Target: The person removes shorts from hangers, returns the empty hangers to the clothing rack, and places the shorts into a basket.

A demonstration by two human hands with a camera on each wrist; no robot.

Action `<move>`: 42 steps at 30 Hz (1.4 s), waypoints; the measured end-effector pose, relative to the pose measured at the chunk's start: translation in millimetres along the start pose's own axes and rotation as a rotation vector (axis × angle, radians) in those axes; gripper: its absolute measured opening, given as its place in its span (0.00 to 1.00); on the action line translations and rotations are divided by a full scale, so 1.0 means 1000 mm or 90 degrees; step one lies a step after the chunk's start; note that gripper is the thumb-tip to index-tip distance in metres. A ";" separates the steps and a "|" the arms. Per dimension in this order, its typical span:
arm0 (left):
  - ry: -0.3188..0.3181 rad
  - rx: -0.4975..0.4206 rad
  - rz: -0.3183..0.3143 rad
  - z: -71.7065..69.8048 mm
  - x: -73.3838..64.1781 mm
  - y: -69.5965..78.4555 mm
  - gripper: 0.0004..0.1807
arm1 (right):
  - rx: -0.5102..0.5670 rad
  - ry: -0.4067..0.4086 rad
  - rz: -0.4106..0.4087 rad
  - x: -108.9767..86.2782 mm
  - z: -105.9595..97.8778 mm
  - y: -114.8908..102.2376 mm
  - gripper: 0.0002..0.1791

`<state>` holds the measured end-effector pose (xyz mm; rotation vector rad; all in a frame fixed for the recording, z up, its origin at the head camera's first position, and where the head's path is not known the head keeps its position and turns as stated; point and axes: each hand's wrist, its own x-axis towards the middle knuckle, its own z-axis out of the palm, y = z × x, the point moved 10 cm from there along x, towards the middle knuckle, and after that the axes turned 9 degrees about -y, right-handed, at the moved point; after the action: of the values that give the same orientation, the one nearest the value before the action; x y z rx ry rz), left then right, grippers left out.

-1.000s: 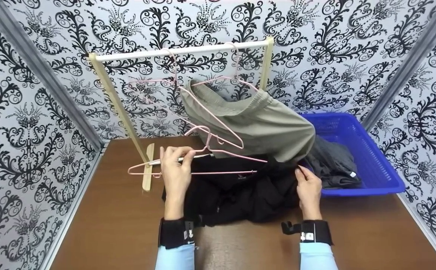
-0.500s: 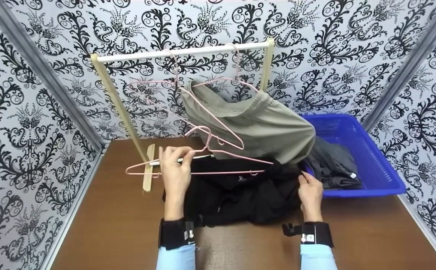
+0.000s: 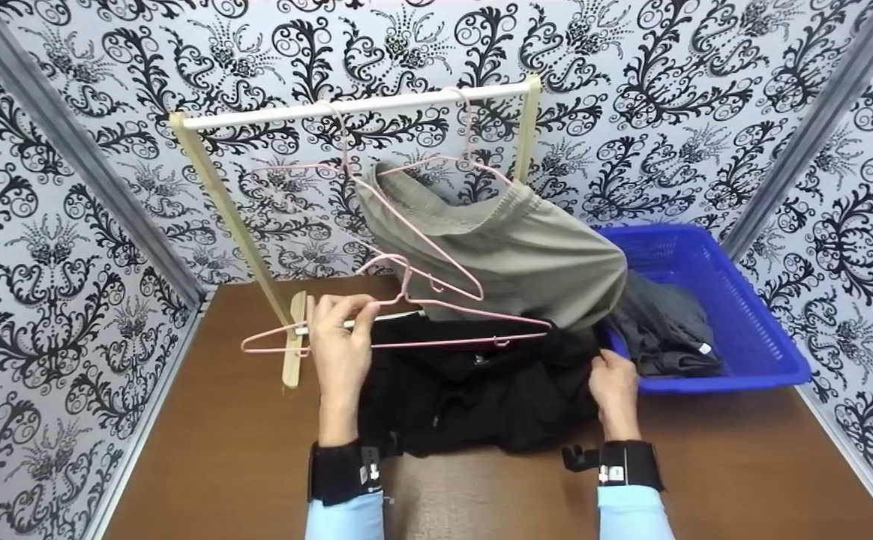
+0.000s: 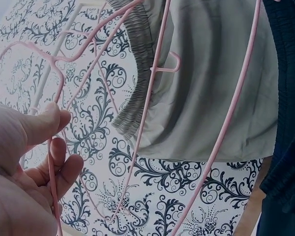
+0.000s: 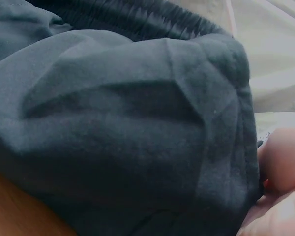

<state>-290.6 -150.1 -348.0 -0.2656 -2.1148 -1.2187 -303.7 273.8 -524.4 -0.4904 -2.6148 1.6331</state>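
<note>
My left hand (image 3: 341,345) pinches a pink wire clothes hanger (image 3: 474,309) near the base of its hook, between thumb and fingers. In the left wrist view the hanger's neck (image 4: 58,81) rises from that grip. Below and behind the hanger, black shorts (image 3: 474,405) lie bunched on the table. Their gathered elastic waistband (image 5: 137,19) shows in the right wrist view. My right hand (image 3: 616,386) pinches the shorts at their right edge; its fingertips are partly hidden by cloth. The hanger's right end is visible in front of the black cloth, close to the waistband.
Behind stands a small rack with a white rail (image 3: 271,115). A bare pink hanger (image 3: 414,221) and khaki shorts (image 3: 496,247) on another hanger hang from it. At right, a blue basket (image 3: 766,330) holds dark grey clothing (image 3: 669,330). Patterned walls surround the brown table (image 3: 204,450).
The hanger and my left hand have shifted slightly left. The hanger's right end, earlier hidden by the black cloth, now shows. My right hand keeps its pinch and sits slightly lower.
</note>
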 end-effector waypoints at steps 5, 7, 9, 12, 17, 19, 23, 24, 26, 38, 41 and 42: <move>0.000 -0.031 -0.002 0.000 0.001 0.002 0.02 | -0.033 -0.030 -0.009 0.003 0.006 -0.001 0.25; -0.003 -0.043 -0.001 0.001 0.001 0.003 0.02 | -0.036 -0.037 -0.014 0.003 0.007 -0.002 0.25; -0.006 -0.046 0.002 0.002 0.002 0.004 0.02 | -0.035 -0.035 -0.022 0.001 0.006 -0.005 0.24; -0.013 -0.048 0.006 0.004 0.001 0.005 0.02 | -0.038 -0.010 -0.045 -0.002 0.003 -0.012 0.22; -0.027 -0.053 0.016 0.009 0.000 0.007 0.02 | -0.029 0.081 -0.121 -0.011 -0.010 -0.031 0.16; -0.034 -0.051 0.021 0.011 0.000 0.008 0.02 | -0.011 0.116 -0.154 -0.014 -0.016 -0.038 0.14; -0.050 -0.045 0.031 0.016 0.001 0.011 0.03 | 0.088 0.116 -0.217 -0.018 -0.018 -0.046 0.13; -0.054 -0.045 0.034 0.017 0.001 0.012 0.03 | 0.121 0.097 -0.232 -0.018 -0.017 -0.048 0.13; -0.060 -0.045 0.037 0.019 0.001 0.013 0.03 | 0.191 0.041 -0.256 -0.017 -0.010 -0.050 0.15; -0.085 -0.043 0.046 0.030 0.001 0.017 0.03 | 0.313 -0.187 -0.294 -0.019 0.022 -0.055 0.23; -0.089 -0.048 0.047 0.033 0.001 0.017 0.03 | 0.324 -0.207 -0.299 -0.021 0.024 -0.056 0.22; -0.089 -0.050 0.049 0.033 0.001 0.017 0.03 | 0.328 -0.213 -0.301 -0.022 0.025 -0.056 0.21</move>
<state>-297.8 -113.2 -346.8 -0.4753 -2.1569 -1.2715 -302.0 223.5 -482.9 0.4182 -2.0992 2.2101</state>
